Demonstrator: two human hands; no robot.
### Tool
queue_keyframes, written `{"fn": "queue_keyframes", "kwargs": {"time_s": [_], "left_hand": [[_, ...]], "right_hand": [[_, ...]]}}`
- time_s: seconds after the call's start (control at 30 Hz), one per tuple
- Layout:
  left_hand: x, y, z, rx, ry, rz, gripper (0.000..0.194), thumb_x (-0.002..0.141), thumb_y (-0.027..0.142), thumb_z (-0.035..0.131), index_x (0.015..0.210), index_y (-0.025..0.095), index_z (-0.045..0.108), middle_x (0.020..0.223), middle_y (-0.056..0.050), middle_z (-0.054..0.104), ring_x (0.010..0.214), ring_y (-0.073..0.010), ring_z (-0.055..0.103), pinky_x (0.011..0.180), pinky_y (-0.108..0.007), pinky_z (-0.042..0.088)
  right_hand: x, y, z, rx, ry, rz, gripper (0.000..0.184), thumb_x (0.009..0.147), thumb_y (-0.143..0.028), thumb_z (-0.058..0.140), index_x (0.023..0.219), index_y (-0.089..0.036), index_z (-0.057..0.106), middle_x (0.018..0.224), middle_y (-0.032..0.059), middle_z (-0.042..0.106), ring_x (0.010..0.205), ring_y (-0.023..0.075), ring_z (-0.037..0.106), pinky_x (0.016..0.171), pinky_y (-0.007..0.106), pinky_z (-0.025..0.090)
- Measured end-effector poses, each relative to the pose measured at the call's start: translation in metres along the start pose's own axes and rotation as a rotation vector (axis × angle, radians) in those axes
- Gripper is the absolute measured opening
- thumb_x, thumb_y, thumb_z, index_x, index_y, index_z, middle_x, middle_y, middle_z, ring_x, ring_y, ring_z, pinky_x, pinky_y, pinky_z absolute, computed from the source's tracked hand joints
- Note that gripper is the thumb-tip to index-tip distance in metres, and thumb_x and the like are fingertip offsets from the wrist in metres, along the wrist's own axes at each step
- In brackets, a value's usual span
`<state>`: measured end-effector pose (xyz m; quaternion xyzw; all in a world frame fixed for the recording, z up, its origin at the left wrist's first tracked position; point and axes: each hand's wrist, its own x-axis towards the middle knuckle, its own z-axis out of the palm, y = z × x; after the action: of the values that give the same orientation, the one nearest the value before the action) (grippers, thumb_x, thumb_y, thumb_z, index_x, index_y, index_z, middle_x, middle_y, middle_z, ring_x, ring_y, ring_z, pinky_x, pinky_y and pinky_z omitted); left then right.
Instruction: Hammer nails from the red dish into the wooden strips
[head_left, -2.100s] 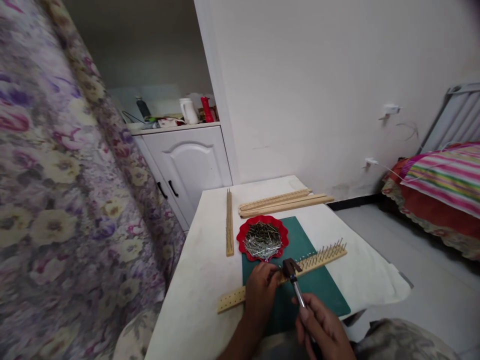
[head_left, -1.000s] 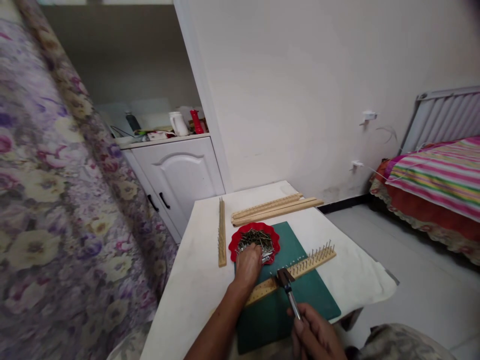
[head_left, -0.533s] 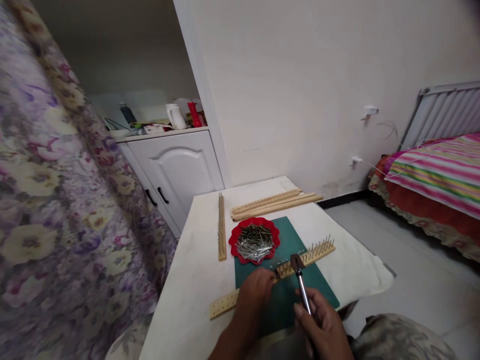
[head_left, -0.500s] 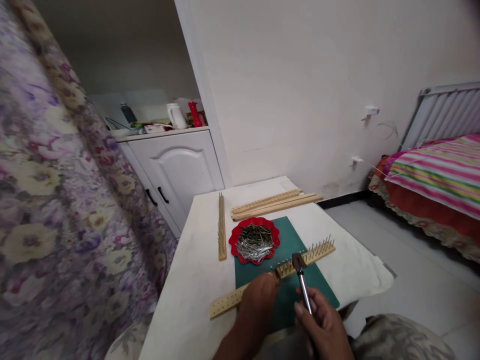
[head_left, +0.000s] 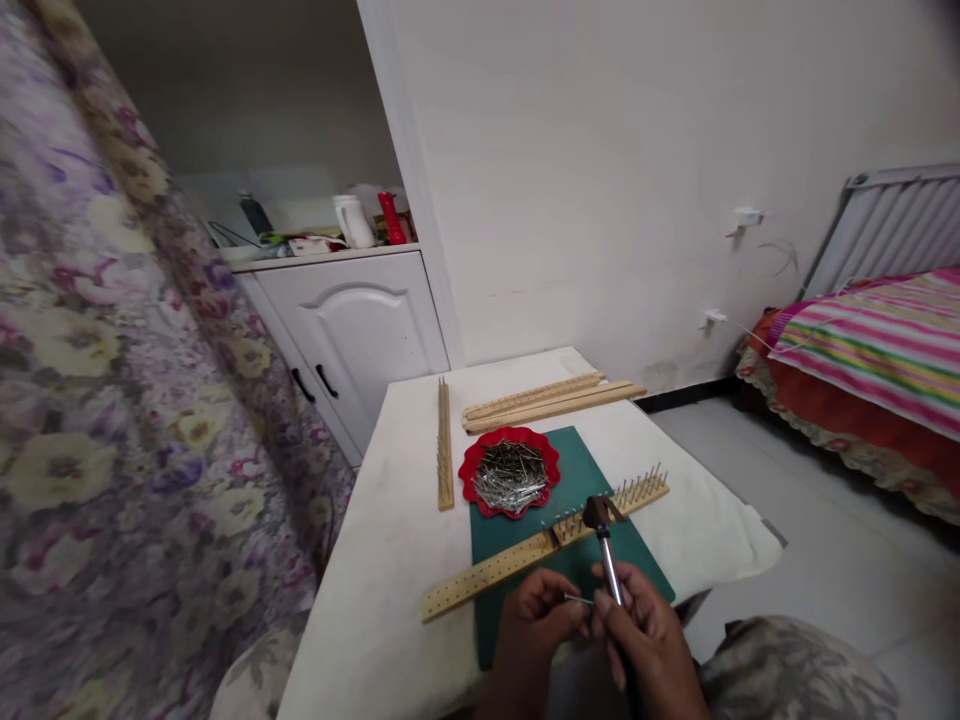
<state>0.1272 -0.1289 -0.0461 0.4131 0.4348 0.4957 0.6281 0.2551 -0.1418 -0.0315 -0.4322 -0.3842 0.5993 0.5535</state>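
Observation:
My left hand point(head_left: 536, 615) pinches a nail point(head_left: 577, 599) between thumb and fingers, close beside the other hand. In my right hand point(head_left: 649, 635) is a hammer point(head_left: 602, 520), its dark head up and its shiny shaft slanting down into my fingers. Just beyond both hands lies a wooden strip point(head_left: 487, 574) with rows of holes. Upright nails stand along its right part, and the hammer head hides some of them. Under the strip is a green mat point(head_left: 577, 460). A red scalloped dish point(head_left: 468, 466) full of loose nails sits on the mat's far left corner.
On the white table point(head_left: 375, 560), a narrow nail-studded strip point(head_left: 445, 450) lies at the left. Several bare wooden strips point(head_left: 555, 402) are at the back. A floral curtain point(head_left: 150, 400) hangs left; a bed point(head_left: 885, 350) stands right.
My left hand has drawn back from the wooden strip toward my right hand, and a nail now shows in its fingers. The hammer head has turned slightly.

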Motion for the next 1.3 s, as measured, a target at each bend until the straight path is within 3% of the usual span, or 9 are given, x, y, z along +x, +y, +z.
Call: {"fn": "queue_keyframes", "kwargs": {"time_s": [0.1,0.2,0.3,0.47,0.63,0.8,1.3], "left_hand": [[-0.001,-0.012,0.007,-0.18,0.02,-0.042,0.025,0.058,0.033,0.073,0.066,0.015,0.056,0.054,0.002,0.057,0.053,-0.0112,0.052,0.057,-0.025,0.041],[-0.003,-0.015,0.007,-0.195,0.03,-0.019,0.021,0.061,0.03,0.071,0.068,0.015,0.058,0.054,0.002,0.057,0.053,-0.0107,0.051,0.058,-0.025,0.04],[-0.001,-0.003,-0.001,-0.06,0.061,0.065,0.018,0.068,0.031,0.066,0.071,0.015,0.059,0.057,0.002,0.057,0.056,-0.0108,0.05,0.059,-0.024,0.04],[0.018,0.029,-0.02,0.465,0.228,0.272,0.017,0.075,0.032,0.061,0.07,0.016,0.062,0.066,0.001,0.057,0.065,-0.0127,0.052,0.063,-0.022,0.04],[0.038,0.026,-0.029,0.78,0.227,0.393,0.019,0.081,0.031,0.053,0.072,0.017,0.063,0.073,0.0,0.059,0.068,-0.0139,0.055,0.062,-0.022,0.041],[0.043,0.015,-0.032,0.88,0.218,0.42,0.019,0.082,0.03,0.052,0.073,0.018,0.063,0.073,0.0,0.059,0.065,-0.0136,0.055,0.06,-0.023,0.04],[0.039,0.017,-0.031,0.991,0.194,0.439,0.016,0.083,0.022,0.049,0.076,0.019,0.062,0.077,-0.001,0.06,0.069,-0.0132,0.056,0.063,-0.023,0.04]], "right_hand": [[-0.001,0.001,0.001,0.013,-0.005,0.002,0.04,0.073,-0.051,0.067,0.093,-0.021,0.052,0.05,-0.009,0.055,0.027,0.0031,0.035,0.03,0.014,0.026],[-0.002,0.003,0.003,-0.008,0.002,0.003,0.038,0.075,-0.05,0.066,0.093,-0.02,0.05,0.049,-0.0101,0.053,0.028,0.0019,0.033,0.031,0.012,0.024],[-0.003,0.002,0.004,-0.031,-0.004,0.003,0.037,0.078,-0.05,0.063,0.095,-0.02,0.049,0.05,-0.0106,0.052,0.028,0.0018,0.033,0.03,0.012,0.023],[-0.004,-0.003,0.001,-0.055,0.022,-0.012,0.036,0.082,-0.05,0.058,0.098,-0.02,0.048,0.054,-0.0079,0.057,0.028,0.002,0.037,0.031,0.013,0.023],[-0.005,-0.001,0.0,-0.06,-0.009,0.004,0.035,0.083,-0.049,0.057,0.098,-0.02,0.047,0.054,-0.0089,0.056,0.027,0.0013,0.036,0.03,0.012,0.023],[-0.006,-0.002,0.002,-0.059,-0.006,0.013,0.035,0.081,-0.049,0.059,0.097,-0.019,0.049,0.052,-0.0093,0.055,0.028,0.0018,0.036,0.031,0.013,0.022],[-0.005,-0.002,0.0,-0.068,-0.019,0.017,0.036,0.08,-0.05,0.059,0.097,-0.02,0.049,0.053,-0.0087,0.056,0.028,0.0023,0.036,0.03,0.013,0.023]]}}
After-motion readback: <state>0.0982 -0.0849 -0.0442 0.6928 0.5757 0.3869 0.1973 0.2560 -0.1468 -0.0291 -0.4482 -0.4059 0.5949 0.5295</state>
